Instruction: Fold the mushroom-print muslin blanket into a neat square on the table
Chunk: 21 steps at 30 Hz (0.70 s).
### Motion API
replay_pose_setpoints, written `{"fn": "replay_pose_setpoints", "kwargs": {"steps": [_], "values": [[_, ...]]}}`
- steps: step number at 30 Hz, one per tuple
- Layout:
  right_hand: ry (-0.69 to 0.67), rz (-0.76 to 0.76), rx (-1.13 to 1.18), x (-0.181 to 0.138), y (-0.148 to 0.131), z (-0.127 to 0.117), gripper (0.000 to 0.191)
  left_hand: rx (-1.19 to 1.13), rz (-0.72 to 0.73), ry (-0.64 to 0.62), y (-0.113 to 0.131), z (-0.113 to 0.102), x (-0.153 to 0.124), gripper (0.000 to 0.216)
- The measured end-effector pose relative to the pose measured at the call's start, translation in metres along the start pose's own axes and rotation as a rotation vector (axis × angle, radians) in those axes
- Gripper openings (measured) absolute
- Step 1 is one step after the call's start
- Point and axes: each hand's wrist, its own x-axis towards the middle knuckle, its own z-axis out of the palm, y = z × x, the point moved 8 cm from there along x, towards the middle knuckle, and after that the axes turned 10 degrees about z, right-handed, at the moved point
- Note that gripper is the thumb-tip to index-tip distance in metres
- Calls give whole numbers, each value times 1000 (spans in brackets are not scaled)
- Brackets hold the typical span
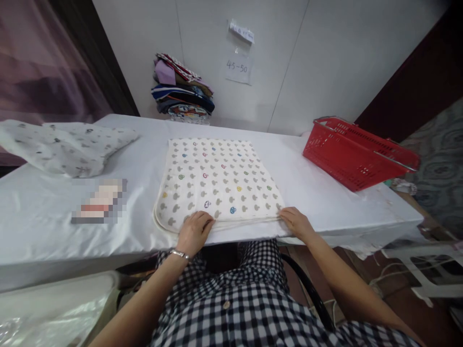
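A folded cream cloth printed with small mushrooms (217,178) lies flat on the white-covered table in front of me. Most of its mushrooms are grey; a few are blue, red, green or yellow. My left hand (196,231) is closed at the near edge, left of the middle, thumb and fingers pinched on the hem. At the near right corner, my right hand (295,221) pinches the cloth between thumb and fingertips. Several layers show along the near edge and the rounded near left corner.
A red plastic basket (356,154) stands at the right. Another printed white cloth (72,147) lies crumpled at the left, behind a pixelated flat object (99,202). A stack of folded fabrics (184,91) sits at the back against the wall. The table's front edge (119,253) is near my lap.
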Motion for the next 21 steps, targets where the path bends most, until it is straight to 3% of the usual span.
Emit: {"fn": "replay_pose_setpoints", "kwargs": {"steps": [4,13,21], "values": [[-18,-13,-54,0,-3,2,27,-2,50,35,4,-1,-5,22],[-210,-69,-172,9,-8,6,26,55,132,-57,14,0,-7,19],[-202,-82,-234,13,-8,10,25,72,151,-113,8,5,-3,18]]}}
